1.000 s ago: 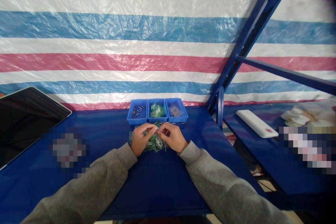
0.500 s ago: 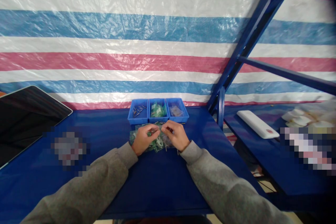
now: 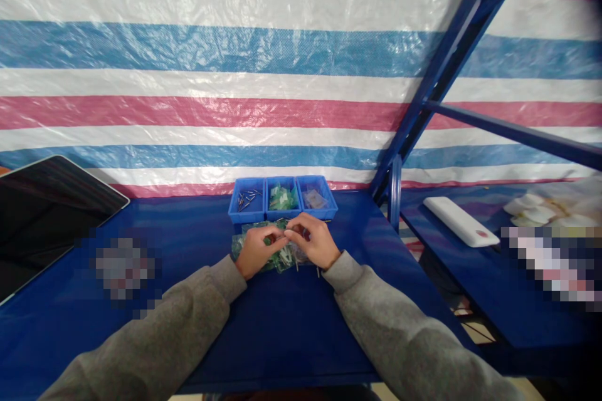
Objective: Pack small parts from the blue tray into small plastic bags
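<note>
My left hand (image 3: 258,249) and my right hand (image 3: 315,240) meet fingertip to fingertip over a pile of small green and clear plastic packets (image 3: 283,259). Both hands are closed in a pinch. Whatever sits between the fingers is too small to make out. Thin rod-like pieces stick out of the pile below my right hand. Just behind the pile stand three joined blue bins: the left bin (image 3: 233,208) has small metal pieces (image 3: 248,199), the middle one green packets (image 3: 283,197), the right one clear packets (image 3: 315,199).
A dark screen with a pale frame (image 3: 51,219) leans at the left, near a blurred-out item (image 3: 123,266). To the right, a blue metal frame (image 3: 423,106) rises beside a second table carrying a white oblong device (image 3: 458,220) and plastic-wrapped things (image 3: 540,210). Striped sheeting (image 3: 235,113) hangs behind.
My right hand has shifted slightly left, bringing its fingertips against those of my left hand. The bins and the packet pile look the same.
</note>
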`<action>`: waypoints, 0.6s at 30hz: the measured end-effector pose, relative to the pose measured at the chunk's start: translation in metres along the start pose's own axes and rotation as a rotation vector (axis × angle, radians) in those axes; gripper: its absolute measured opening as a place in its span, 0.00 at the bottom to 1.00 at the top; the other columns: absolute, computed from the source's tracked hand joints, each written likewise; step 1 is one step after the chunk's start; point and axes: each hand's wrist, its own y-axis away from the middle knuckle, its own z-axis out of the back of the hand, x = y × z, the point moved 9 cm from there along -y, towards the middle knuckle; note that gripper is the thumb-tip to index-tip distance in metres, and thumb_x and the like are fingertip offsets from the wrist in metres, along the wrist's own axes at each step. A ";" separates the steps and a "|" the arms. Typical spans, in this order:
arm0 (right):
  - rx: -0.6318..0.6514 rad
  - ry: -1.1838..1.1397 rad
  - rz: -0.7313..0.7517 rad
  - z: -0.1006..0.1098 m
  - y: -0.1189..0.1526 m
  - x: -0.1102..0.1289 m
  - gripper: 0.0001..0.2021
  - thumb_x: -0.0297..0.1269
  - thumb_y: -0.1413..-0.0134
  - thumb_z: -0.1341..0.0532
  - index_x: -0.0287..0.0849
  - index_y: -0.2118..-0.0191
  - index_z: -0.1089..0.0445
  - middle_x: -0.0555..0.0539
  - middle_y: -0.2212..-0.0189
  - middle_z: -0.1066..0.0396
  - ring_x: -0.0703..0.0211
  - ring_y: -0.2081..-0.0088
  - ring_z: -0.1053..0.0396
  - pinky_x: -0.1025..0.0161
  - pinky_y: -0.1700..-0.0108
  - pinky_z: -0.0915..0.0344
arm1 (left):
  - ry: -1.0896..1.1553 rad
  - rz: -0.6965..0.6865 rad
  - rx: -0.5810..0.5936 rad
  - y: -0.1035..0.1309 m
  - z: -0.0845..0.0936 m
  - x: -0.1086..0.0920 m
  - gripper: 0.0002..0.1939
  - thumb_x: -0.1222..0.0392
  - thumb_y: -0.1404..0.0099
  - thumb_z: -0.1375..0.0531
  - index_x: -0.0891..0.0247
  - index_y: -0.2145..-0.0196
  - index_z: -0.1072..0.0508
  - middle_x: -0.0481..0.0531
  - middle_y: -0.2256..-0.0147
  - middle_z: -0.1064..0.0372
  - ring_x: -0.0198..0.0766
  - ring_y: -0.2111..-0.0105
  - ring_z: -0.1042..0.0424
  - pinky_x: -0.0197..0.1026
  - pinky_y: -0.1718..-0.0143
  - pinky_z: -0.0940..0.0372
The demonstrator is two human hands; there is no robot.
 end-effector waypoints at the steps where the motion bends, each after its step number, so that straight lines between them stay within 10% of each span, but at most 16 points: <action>1: 0.004 -0.005 0.006 -0.001 0.000 0.001 0.08 0.39 0.44 0.43 0.41 0.69 0.31 0.48 0.75 0.35 0.62 0.73 0.38 0.65 0.70 0.43 | -0.013 -0.006 0.004 0.000 0.000 -0.001 0.13 0.54 0.40 0.42 0.67 0.75 0.28 0.48 0.77 0.32 0.32 0.76 0.36 0.34 0.72 0.41; 18: -0.027 0.055 -0.001 -0.002 0.000 -0.003 0.05 0.30 0.48 0.43 0.40 0.72 0.32 0.49 0.75 0.34 0.63 0.74 0.39 0.66 0.70 0.43 | 0.070 0.031 -0.033 0.000 0.000 0.010 0.11 0.56 0.42 0.41 0.67 0.67 0.27 0.52 0.71 0.28 0.35 0.71 0.31 0.36 0.67 0.36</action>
